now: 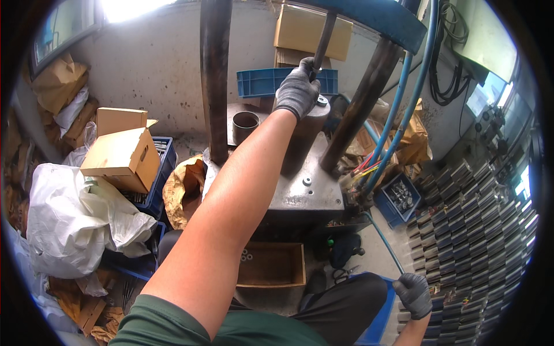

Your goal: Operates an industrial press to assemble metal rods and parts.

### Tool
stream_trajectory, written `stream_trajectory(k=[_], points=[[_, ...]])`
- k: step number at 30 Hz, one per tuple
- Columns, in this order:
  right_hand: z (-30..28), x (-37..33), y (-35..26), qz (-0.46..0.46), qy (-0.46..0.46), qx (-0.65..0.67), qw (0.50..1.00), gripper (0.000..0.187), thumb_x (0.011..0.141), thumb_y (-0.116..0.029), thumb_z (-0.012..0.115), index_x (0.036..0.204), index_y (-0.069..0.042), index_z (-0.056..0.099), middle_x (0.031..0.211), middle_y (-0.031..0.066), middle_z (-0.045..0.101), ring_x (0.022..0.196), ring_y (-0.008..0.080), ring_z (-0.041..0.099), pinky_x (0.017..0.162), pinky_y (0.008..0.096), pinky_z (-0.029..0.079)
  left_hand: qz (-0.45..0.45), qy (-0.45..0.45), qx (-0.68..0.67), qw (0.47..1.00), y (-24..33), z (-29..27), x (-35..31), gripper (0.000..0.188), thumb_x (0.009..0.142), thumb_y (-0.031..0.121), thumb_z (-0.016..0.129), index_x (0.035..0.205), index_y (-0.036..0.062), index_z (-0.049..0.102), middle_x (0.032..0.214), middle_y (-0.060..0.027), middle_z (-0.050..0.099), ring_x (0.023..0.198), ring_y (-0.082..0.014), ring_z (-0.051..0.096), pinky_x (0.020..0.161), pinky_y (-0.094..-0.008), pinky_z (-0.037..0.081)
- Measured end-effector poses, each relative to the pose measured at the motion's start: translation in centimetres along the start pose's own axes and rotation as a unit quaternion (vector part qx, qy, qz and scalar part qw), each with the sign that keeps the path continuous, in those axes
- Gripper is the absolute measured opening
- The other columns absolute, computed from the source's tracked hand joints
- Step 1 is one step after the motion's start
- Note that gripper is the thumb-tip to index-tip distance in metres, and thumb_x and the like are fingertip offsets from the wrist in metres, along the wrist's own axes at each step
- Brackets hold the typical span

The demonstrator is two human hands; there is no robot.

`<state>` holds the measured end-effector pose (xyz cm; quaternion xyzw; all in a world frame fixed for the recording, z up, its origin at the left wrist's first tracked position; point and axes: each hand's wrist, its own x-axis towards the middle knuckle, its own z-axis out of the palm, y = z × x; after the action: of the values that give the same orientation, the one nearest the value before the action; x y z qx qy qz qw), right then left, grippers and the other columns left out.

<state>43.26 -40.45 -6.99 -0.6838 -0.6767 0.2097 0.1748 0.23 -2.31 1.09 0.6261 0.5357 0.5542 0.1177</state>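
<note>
My left hand (300,91), in a grey glove, reaches up to the lower end of a dark metal press rod (326,41). Its fingers are closed there, around something dark that they mostly hide. Just below it stands a thick metal post (304,135) with a small metal ring (322,101) on top. My right hand (414,295), also gloved, is closed round the end of a thin teal lever (384,241) at the lower right. Another small ring (307,181) lies on the press's metal base plate (283,199), and a short wide tube (245,122) stands further back.
Dark upright columns (214,81) flank the work spot. Blue hoses (398,109) hang on the right. Dark stacked metal pieces (473,230) fill the right side. A wooden box (274,265) with washers sits below the press. Cardboard boxes (124,155) and a white sack (63,219) are left.
</note>
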Motion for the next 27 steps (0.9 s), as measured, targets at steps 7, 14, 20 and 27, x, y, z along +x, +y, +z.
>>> stream_trajectory(k=[7, 14, 20, 27], points=[[-0.3, 0.2, 0.4, 0.053, -0.012, 0.013, 0.998, 0.02, 0.092, -0.017, 0.079, 0.09, 0.002, 0.074, 0.067, 0.0105, 0.064, 0.06, 0.0186, 0.058, 0.061, 0.0386, 0.049, 0.034, 0.021, -0.004, 0.999, -0.6, 0.6, 0.4, 0.047, 0.099, 0.013, 0.074, 0.142, 0.0146, 0.056, 0.117, -0.0148, 0.077, 0.11, -0.035, 0.075, 0.098, -0.0439, 0.058], [-4.9, 11.0, -1.3, -0.195, 0.32, 0.012, 0.927, 0.014, 0.095, 0.002, 0.071, 0.108, 0.0, 0.075, 0.096, 0.013, 0.074, 0.088, 0.0207, 0.073, 0.083, 0.0317, 0.058, 0.01, -0.003, -0.102, 0.995, -1.2, 0.7, 0.8, 0.051, 0.098, 0.022, 0.081, 0.141, 0.0089, 0.057, 0.111, -0.0113, 0.077, 0.102, -0.0234, 0.075, 0.095, -0.0386, 0.058], [-11.5, 21.9, -2.9, -0.182, 0.45, -0.148, 0.862, 0.024, 0.099, -0.012, 0.078, 0.119, 0.001, 0.075, 0.114, 0.0118, 0.078, 0.099, 0.0226, 0.073, 0.094, 0.0363, 0.058, -0.006, 0.042, -0.121, 0.992, -1.2, 0.5, 0.8, 0.046, 0.099, 0.024, 0.079, 0.135, 0.0062, 0.058, 0.105, -0.0129, 0.076, 0.094, -0.0231, 0.074, 0.09, -0.0372, 0.059], [-8.6, 14.4, -1.4, -0.225, 0.255, -0.061, 0.938, 0.041, 0.093, 0.005, 0.07, 0.134, -0.002, 0.07, 0.122, 0.0143, 0.075, 0.109, 0.0247, 0.072, 0.098, 0.0375, 0.057, -0.006, 0.062, -0.182, 0.981, -1.5, -0.1, 0.7, 0.025, 0.106, 0.023, 0.066, 0.121, 0.0046, 0.06, 0.097, -0.0145, 0.074, 0.088, -0.0266, 0.073, 0.085, -0.0404, 0.058]])
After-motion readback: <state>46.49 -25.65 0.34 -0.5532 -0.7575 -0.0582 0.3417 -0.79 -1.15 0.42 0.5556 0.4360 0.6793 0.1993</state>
